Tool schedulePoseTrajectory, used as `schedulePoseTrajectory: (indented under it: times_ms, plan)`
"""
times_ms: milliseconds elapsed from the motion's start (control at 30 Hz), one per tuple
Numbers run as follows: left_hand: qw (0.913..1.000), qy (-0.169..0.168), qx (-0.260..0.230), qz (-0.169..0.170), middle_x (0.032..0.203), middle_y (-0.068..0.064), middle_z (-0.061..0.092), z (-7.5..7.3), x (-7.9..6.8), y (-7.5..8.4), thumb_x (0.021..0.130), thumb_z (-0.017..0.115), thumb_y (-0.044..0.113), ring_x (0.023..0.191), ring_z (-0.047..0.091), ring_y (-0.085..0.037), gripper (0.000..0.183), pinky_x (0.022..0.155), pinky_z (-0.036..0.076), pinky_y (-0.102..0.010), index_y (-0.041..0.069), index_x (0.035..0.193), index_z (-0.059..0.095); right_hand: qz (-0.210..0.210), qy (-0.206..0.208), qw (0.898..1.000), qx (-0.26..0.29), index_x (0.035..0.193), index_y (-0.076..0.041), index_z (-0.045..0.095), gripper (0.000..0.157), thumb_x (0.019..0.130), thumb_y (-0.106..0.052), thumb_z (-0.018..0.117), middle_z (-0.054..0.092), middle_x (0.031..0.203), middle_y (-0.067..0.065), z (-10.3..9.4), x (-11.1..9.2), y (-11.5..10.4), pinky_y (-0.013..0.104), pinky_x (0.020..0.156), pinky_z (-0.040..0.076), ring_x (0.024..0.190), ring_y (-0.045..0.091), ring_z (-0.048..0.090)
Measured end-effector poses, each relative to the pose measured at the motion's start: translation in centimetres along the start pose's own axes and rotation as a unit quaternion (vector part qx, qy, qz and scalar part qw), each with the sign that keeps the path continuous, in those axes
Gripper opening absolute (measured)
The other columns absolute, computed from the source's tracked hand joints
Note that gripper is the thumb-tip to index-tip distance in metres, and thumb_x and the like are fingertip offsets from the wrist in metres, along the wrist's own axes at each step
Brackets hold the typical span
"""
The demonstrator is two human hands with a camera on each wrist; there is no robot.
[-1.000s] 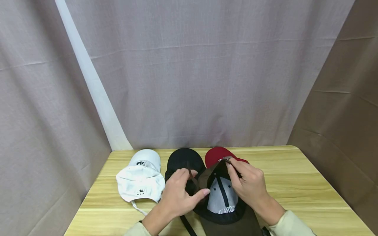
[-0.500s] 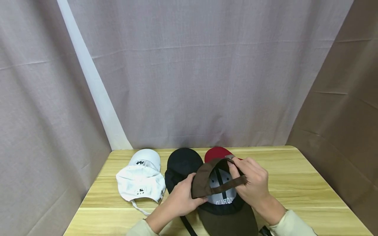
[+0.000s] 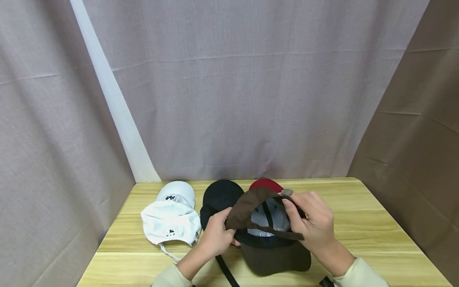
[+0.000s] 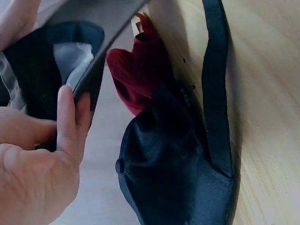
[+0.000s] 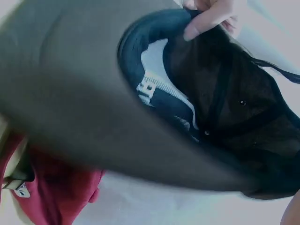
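Observation:
I hold a dark brown cap (image 3: 274, 255) upside down over the wooden table (image 3: 358, 223), its grey lining and black seam tape facing up. My left hand (image 3: 226, 229) grips the cap's left rim, the thumb and fingers curled on the fabric; the left wrist view shows that left hand (image 4: 70, 112) on the rim. My right hand (image 3: 292, 207) pinches the back strap next to its metal buckle (image 3: 287, 193). The brown strap (image 3: 276, 234) runs across the opening. The right wrist view shows the brown cap (image 5: 84, 93) from below, with the left hand's fingertips (image 5: 206, 21) on its far rim.
Three caps lie in a row at the back of the table: a white cap (image 3: 172, 219), a black cap (image 3: 220, 195) and a red cap (image 3: 265, 184). A black strap (image 3: 226, 271) lies on the table near the front edge. Grey curtains close in the table on three sides.
My left hand left the strap and took the cap's left rim. Both hands tipped the cap's back edge upward, and the strap now lies lower across the opening.

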State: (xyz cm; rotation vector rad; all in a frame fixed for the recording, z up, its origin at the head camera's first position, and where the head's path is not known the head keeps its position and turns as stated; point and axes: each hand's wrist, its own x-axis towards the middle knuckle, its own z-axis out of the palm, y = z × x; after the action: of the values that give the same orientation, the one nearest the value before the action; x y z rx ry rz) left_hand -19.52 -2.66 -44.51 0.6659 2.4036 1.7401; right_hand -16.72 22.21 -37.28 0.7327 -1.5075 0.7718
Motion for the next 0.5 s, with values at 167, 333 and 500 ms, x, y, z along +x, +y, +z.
schedulePoseTrajectory:
  times_ms: [167,333,500]
  plan:
    - [0.9983,0.033,-0.04,0.027,0.12,-0.016,0.077,-0.1,0.0,0.3,0.103,0.051,-0.008,0.078,0.081,-0.019,0.043,0.068,0.066,-0.035,0.021,0.127,0.071,0.071,-0.02,0.997,0.006,0.086,0.006,0.079,0.035,0.103,-0.024,0.073,0.07,0.076,0.014,-1.1,-1.0,0.1,0.016,0.063,0.042,0.074,0.006,0.056]
    - [0.9945,0.076,-0.027,0.068,0.122,-0.011,0.077,0.1,0.2,0.6,0.104,0.05,-0.008,0.09,0.081,-0.018,0.05,0.071,0.067,-0.034,0.028,0.133,0.069,0.153,-0.033,0.988,-0.004,0.094,0.007,0.08,0.02,0.103,-0.007,0.068,0.072,0.091,0.017,-2.4,-2.9,0.4,0.008,0.081,0.047,0.092,0.001,0.062]
    - [0.9886,0.095,-0.027,0.114,0.123,-0.01,0.078,0.5,-0.2,1.4,0.101,0.051,-0.011,0.091,0.08,-0.018,0.054,0.069,0.066,-0.031,0.027,0.134,0.07,0.359,-0.078,0.93,-0.031,0.11,-0.003,0.081,0.03,0.111,-0.007,0.051,0.072,0.116,-0.001,-3.6,-3.1,-0.2,0.006,0.1,0.043,0.116,-0.005,0.061]
